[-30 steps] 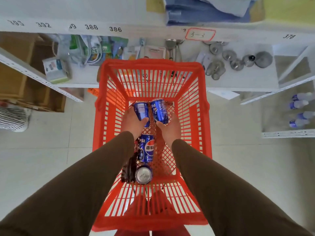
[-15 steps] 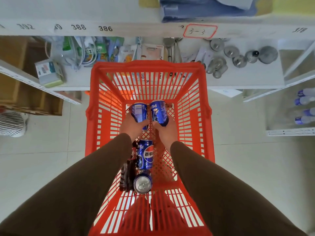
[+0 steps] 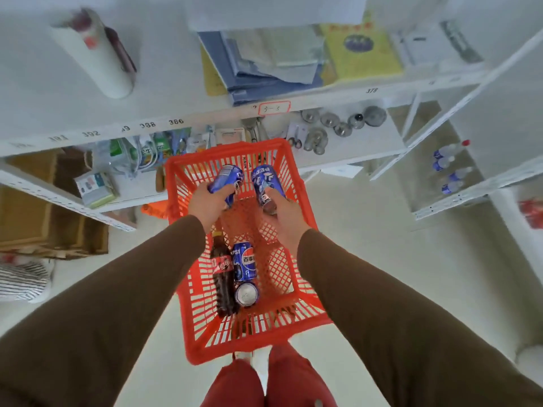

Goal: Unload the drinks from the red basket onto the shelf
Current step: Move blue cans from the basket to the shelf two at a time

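Blue aluminium cans: left hand [image 3: 205, 202] grips one [image 3: 226, 181], right hand [image 3: 283, 215] another [image 3: 266, 183], fingers wrapped, above red plastic basket [image 3: 305, 218]. Clear the rim, set upright on white metal shelf [image 3: 352, 148] at 12 o'clock.

Over the red basket [image 3: 296, 207], the left hand [image 3: 207, 205] grips one blue can [image 3: 226, 181] and the right hand [image 3: 283, 214] another [image 3: 266, 182]. At six o'clock inside lie a cola bottle [image 3: 222, 271] and two cans [image 3: 244, 261]. The shelf [image 3: 338, 96] spans twelve o'clock.
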